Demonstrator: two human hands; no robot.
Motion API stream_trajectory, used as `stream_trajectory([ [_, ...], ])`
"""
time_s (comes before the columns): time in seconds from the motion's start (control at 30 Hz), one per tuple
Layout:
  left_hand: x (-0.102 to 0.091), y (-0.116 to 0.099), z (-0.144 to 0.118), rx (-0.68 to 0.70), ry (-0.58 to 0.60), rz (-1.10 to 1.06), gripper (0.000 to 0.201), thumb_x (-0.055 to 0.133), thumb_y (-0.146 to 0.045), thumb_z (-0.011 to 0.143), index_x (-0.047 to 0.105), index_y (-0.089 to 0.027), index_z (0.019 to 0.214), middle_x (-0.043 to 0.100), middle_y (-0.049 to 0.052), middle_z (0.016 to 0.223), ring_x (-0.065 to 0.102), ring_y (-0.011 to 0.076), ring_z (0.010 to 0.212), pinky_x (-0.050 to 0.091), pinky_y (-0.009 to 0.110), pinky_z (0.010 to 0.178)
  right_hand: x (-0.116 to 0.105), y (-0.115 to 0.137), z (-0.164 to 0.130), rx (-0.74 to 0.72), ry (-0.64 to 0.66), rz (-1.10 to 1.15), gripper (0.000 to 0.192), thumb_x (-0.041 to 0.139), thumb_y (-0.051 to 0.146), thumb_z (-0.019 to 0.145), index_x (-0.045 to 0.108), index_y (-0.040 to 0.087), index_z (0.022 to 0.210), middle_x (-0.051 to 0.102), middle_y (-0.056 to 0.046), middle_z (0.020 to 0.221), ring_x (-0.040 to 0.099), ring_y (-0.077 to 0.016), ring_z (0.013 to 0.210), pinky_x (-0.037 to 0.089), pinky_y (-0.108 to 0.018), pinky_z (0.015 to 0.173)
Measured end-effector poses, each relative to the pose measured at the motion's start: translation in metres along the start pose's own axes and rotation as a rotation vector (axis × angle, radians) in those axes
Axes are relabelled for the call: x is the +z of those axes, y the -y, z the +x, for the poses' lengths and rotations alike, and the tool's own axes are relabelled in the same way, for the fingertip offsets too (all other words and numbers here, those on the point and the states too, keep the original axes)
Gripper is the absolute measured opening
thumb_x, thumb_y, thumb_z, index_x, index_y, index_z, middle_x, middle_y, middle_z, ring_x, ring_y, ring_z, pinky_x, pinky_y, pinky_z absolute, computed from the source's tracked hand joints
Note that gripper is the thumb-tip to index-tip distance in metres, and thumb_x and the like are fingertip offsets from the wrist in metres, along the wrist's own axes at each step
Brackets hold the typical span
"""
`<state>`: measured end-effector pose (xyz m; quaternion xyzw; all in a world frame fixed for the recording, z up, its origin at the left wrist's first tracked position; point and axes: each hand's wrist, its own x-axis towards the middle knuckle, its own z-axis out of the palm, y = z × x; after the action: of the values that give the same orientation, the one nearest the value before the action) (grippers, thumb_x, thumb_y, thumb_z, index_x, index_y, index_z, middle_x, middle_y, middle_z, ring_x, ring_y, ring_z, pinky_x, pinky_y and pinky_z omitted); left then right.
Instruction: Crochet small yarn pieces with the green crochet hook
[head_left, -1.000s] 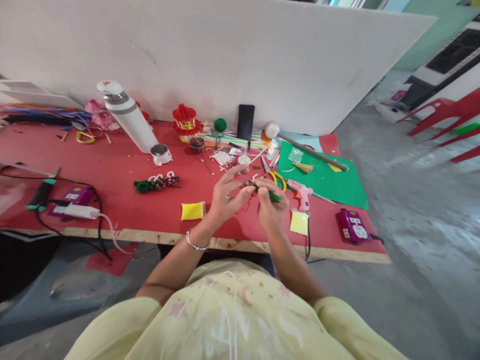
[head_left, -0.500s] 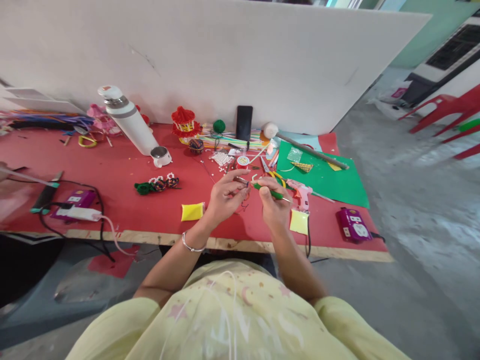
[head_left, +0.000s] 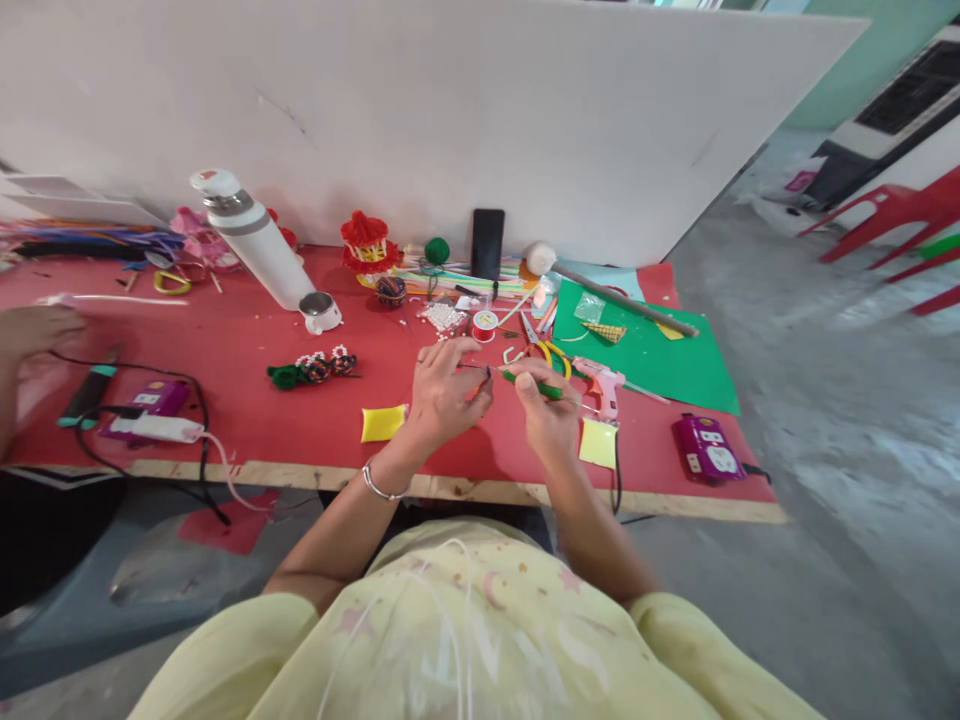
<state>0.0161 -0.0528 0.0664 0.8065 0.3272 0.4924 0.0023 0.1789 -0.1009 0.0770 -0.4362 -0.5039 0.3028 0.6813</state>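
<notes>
Currently, the left hand (head_left: 444, 392) and the right hand (head_left: 550, 422) work close together above the table (head_left: 247, 420). The left fingers are curled, holding a small dark piece (head_left: 487, 372) at their tips; how the thumb bears on it is too small to tell. The right fingers pinch a green-handled tool (head_left: 552, 392), its thin metal shaft pointing away from the left hand, toward the pink glue gun (head_left: 598, 388).

For good control, observe the following. Support the dark piece near its end, without crushing it. Grip the handle lightly, so that it can turn between thumb and forefinger. Direct the shaft clear of the glue gun and the yellow-handled scissors (head_left: 556, 360), either of which could snag it. Hold both wrists low and steady.
</notes>
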Motion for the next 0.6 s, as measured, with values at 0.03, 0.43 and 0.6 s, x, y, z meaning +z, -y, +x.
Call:
stream_trajectory([
  [0.03,-0.001,-0.001,0.0,-0.007,-0.014,0.024,0.009,0.071,-0.024,0.084,0.074,-0.023,0.076,0.069,0.01,0.109,0.064,0.0253,0.094,0.053,0.045,0.086,0.001,-0.002,0.0,0.034,-0.018,0.03,0.018,0.074,0.044,0.09,0.082,0.028,0.087,0.08,-0.002,0.089,0.071,-0.0202,0.09,0.056,-0.037,0.09],
  [0.43,-0.001,0.007,-0.003,-0.02,0.155,-0.144,0.012,0.068,-0.026,0.089,0.078,-0.027,0.082,0.072,0.005,0.087,0.062,0.0228,0.086,0.053,0.041,0.081,0.009,-0.031,-0.003,0.368,-0.19,0.384,0.028,0.086,0.049,0.076,0.079,0.025,0.086,0.079,0.001,0.084,0.07,-0.0134,0.078,0.052,-0.027,0.073],
  [0.6,0.002,0.012,-0.004,-0.062,0.117,-0.199,0.011,0.069,-0.026,0.087,0.079,-0.026,0.082,0.073,0.008,0.121,0.062,0.0318,0.124,0.053,0.054,0.105,0.009,-0.034,-0.01,0.278,-0.176,0.241,0.019,0.081,0.044,0.084,0.081,0.026,0.089,0.079,0.002,0.083,0.068,-0.0123,0.074,0.052,-0.027,0.076],
])
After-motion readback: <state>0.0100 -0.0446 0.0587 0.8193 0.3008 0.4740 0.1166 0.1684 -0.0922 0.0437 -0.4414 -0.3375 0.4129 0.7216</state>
